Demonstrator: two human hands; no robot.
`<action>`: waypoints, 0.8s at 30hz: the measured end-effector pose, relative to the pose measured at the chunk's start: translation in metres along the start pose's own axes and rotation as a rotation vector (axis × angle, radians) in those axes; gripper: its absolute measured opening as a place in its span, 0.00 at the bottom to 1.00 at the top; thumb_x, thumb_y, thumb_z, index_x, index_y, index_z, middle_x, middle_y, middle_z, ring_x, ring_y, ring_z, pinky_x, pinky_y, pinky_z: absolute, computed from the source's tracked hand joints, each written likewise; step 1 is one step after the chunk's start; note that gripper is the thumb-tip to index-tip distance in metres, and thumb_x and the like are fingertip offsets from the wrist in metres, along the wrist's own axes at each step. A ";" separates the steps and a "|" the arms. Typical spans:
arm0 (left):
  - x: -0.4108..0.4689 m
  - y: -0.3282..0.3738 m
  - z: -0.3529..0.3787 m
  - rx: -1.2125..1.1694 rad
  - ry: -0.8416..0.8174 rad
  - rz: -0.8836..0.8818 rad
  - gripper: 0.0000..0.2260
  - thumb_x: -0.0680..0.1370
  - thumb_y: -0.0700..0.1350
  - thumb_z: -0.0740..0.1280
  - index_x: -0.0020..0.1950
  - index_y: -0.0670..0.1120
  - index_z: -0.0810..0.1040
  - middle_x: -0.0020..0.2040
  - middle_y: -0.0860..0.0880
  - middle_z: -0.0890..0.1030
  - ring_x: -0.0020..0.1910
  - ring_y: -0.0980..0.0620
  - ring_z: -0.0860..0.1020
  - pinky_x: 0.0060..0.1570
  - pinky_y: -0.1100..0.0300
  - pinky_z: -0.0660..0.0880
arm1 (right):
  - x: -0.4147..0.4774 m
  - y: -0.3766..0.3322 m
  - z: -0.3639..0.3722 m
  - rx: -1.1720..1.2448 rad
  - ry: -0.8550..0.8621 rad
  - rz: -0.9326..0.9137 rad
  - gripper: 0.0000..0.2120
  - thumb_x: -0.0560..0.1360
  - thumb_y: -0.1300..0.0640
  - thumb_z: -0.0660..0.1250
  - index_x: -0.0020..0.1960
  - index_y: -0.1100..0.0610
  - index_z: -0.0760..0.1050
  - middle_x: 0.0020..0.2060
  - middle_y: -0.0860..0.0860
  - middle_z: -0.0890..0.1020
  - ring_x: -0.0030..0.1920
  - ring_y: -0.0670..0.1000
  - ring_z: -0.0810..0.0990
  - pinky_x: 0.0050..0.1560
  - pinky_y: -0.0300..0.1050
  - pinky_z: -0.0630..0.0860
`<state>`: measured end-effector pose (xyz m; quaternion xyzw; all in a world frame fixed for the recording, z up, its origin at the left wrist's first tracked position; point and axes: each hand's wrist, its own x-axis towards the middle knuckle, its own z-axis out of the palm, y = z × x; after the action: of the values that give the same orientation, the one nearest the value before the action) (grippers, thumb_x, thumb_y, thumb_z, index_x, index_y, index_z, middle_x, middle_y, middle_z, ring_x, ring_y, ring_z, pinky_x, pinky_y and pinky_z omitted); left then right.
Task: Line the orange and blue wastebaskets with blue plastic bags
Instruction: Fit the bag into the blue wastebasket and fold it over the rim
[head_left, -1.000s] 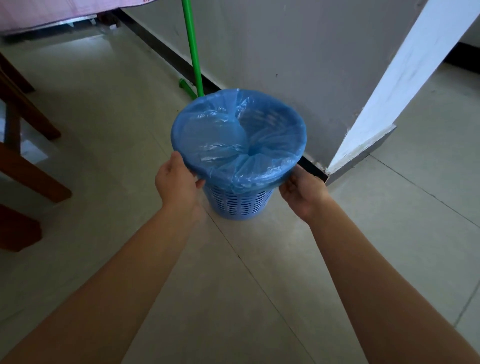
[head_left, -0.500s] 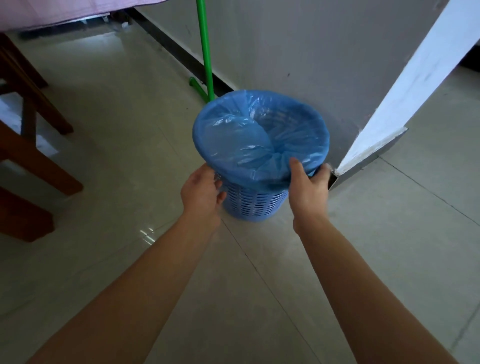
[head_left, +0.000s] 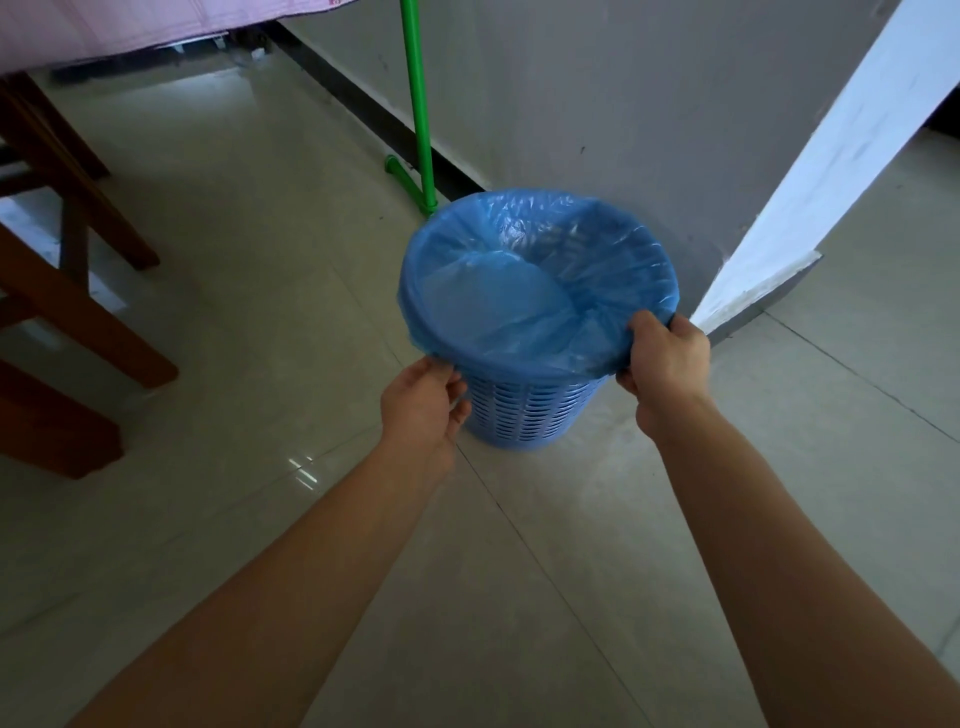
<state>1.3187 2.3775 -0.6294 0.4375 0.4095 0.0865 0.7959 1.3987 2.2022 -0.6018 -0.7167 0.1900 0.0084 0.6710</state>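
Note:
A blue slotted wastebasket (head_left: 524, 410) stands on the tiled floor by a grey wall. A blue plastic bag (head_left: 519, 296) lines it, its edge folded over the rim all round, and part of the bag puffs up inside. My left hand (head_left: 423, 402) pinches the bag's folded edge at the near left of the rim. My right hand (head_left: 665, 358) grips the bag's edge and the rim at the near right. No orange wastebasket is in view.
A green pole with a foot (head_left: 415, 114) leans at the wall behind the basket. Brown wooden furniture legs (head_left: 67, 291) stand at the left, under a pink cloth (head_left: 130, 26). A white wall corner (head_left: 810, 171) rises at the right.
My right hand has slid from the near front of the rim round to the right side. My left hand has closed on the bag's edge. The view has shifted so the basket sits further right.

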 end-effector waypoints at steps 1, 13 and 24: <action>-0.001 -0.005 -0.001 0.028 0.016 -0.040 0.03 0.79 0.40 0.67 0.51 0.43 0.80 0.38 0.48 0.79 0.35 0.54 0.75 0.38 0.59 0.75 | 0.001 0.000 -0.001 -0.012 0.002 -0.010 0.03 0.73 0.60 0.59 0.44 0.59 0.70 0.34 0.51 0.68 0.33 0.50 0.66 0.32 0.44 0.69; 0.018 0.032 -0.007 0.033 0.008 0.029 0.06 0.78 0.44 0.67 0.51 0.45 0.82 0.46 0.49 0.85 0.44 0.52 0.82 0.43 0.56 0.80 | 0.008 -0.006 -0.013 -0.121 -0.070 -0.009 0.05 0.73 0.61 0.59 0.46 0.60 0.72 0.37 0.53 0.68 0.38 0.53 0.66 0.31 0.44 0.67; 0.038 0.050 -0.023 0.031 -0.172 -0.030 0.25 0.75 0.63 0.64 0.59 0.44 0.82 0.54 0.44 0.85 0.53 0.45 0.83 0.54 0.50 0.79 | 0.014 -0.015 -0.035 -0.209 -0.122 0.059 0.06 0.67 0.60 0.61 0.43 0.58 0.74 0.39 0.55 0.70 0.40 0.54 0.67 0.36 0.49 0.66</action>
<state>1.3377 2.4408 -0.6196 0.4492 0.3474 0.0303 0.8226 1.4072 2.1657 -0.5881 -0.7749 0.1682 0.0914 0.6024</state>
